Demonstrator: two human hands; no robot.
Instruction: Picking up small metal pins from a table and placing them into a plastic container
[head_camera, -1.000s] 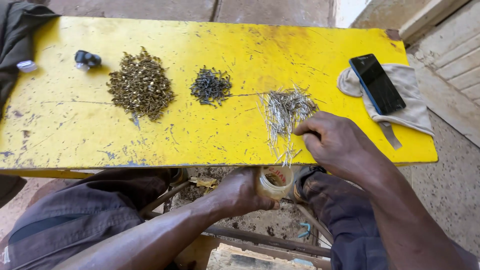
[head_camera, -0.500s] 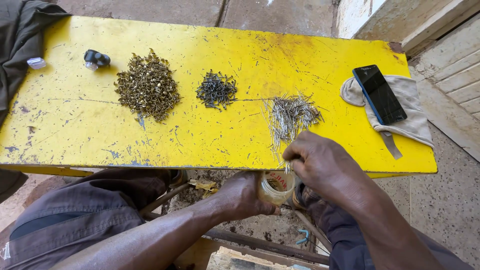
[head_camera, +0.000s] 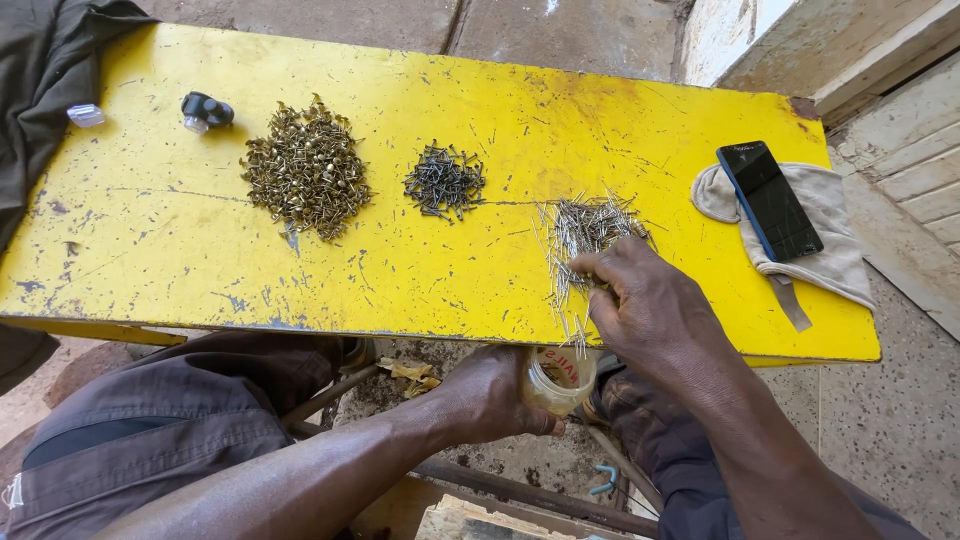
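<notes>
Scuffed, chipped yellow paint covers the tabletop (head_camera: 180, 260); thin silvery metal pins (head_camera: 585, 230) gleam, brassy tacks (head_camera: 305, 170) look dull, the phone (head_camera: 768, 200) glossy on matt cloth (head_camera: 835, 215).

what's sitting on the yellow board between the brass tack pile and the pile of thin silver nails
In the head view, a small heap of dark nails lies on the yellow board between the brass tack pile and the thin silver nails, which the right hand touches.

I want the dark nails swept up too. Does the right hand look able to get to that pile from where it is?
Probably yes. The right hand rests on the silver nails, and the dark nails lie just beside them on the yellow table with nothing between.
</notes>
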